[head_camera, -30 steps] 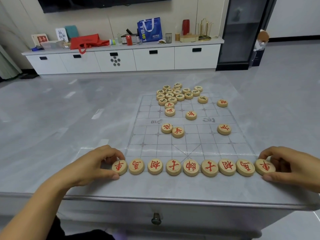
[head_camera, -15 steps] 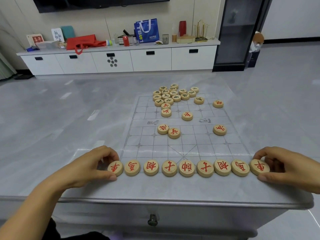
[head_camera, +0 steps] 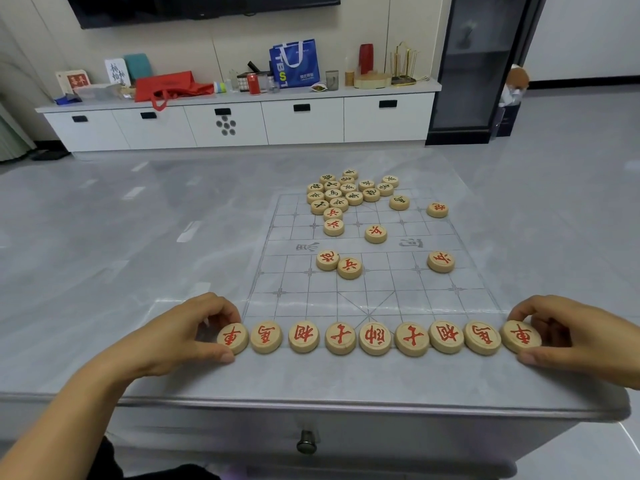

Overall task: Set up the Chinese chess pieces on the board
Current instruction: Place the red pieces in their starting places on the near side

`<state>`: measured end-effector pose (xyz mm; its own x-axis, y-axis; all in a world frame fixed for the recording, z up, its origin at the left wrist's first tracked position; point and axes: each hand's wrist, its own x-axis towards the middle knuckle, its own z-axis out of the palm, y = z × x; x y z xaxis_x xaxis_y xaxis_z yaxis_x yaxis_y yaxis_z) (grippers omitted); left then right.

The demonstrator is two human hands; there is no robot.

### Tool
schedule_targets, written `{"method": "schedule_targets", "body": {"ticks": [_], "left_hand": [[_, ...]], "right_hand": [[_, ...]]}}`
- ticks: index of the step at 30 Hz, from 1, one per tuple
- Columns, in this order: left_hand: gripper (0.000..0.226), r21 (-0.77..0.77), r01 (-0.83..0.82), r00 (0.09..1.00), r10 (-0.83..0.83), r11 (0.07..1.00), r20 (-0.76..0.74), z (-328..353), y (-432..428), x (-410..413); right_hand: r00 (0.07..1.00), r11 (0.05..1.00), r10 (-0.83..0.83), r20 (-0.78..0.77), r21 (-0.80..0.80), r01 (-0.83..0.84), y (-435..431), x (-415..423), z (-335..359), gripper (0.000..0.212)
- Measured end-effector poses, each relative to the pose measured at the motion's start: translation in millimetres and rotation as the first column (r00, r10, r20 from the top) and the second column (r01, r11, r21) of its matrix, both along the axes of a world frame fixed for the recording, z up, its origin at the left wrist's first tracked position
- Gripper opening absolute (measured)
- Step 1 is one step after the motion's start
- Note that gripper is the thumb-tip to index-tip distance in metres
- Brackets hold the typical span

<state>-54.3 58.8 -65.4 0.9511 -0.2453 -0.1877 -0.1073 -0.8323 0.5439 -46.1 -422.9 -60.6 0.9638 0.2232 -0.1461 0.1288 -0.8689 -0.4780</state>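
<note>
A transparent chess board (head_camera: 381,292) lies on the grey table. Along its near edge runs a row of several round wooden pieces (head_camera: 375,337) with red characters. My left hand (head_camera: 183,336) pinches the leftmost piece (head_camera: 232,338) between thumb and fingers. My right hand (head_camera: 571,337) pinches the rightmost piece (head_camera: 520,337) the same way. Loose red pieces lie mid-board, among them a touching pair (head_camera: 338,264) and a single piece (head_camera: 440,261). A pile of black-lettered pieces (head_camera: 348,192) sits at the board's far edge.
The table's front edge (head_camera: 311,401) runs just below the row, with a drawer knob (head_camera: 306,441) under it. Across the floor stand a white cabinet (head_camera: 242,123) with bags and clutter, and a dark glass cabinet (head_camera: 481,64) at the right.
Both hands stay pinching the two end pieces of the row. The pieces have not visibly moved; only the camera view shifted slightly.
</note>
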Motion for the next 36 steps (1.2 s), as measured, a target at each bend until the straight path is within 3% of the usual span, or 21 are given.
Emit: {"method": "schedule_targets", "body": {"ticks": [8, 12, 26, 33, 35, 36], "left_hand": [[0.069, 0.007, -0.002, 1.000, 0.002, 1.000, -0.017, -1.5, -1.2, 2.3], [0.083, -0.010, 0.003, 1.000, -0.003, 1.000, -0.014, -1.5, 0.1, 2.4], [0.077, 0.009, 0.007, 0.999, -0.006, 1.000, -0.048, 2.9, -3.0, 1.9], [0.080, -0.069, -0.046, 0.998, 0.044, 0.997, -0.039, 8.7, -2.5, 5.4], [0.066, -0.096, -0.078, 0.997, 0.078, 0.992, -0.005, 11.9, -7.0, 9.7], [0.046, -0.112, -0.104, 0.994, 0.108, 0.988, 0.031, 13.3, -11.3, 13.6]], "right_hand": [[1.000, 1.000, 0.005, -0.023, -0.005, -0.005, 0.1, 1.6, 1.4, 0.087], [1.000, 1.000, 0.004, -0.026, -0.002, -0.004, -0.8, 1.9, 0.0, 0.087], [0.993, 0.995, -0.081, -0.083, 0.053, 0.085, 4.1, -0.5, 6.6, 0.078], [0.987, 0.986, -0.158, -0.027, 0.043, 0.159, 9.1, 8.2, 13.2, 0.093], [0.984, 0.982, -0.173, 0.034, 0.082, 0.170, 12.6, 14.6, 16.5, 0.091], [0.984, 0.982, -0.165, 0.072, 0.103, 0.157, 17.3, 18.2, 18.4, 0.083]]}}
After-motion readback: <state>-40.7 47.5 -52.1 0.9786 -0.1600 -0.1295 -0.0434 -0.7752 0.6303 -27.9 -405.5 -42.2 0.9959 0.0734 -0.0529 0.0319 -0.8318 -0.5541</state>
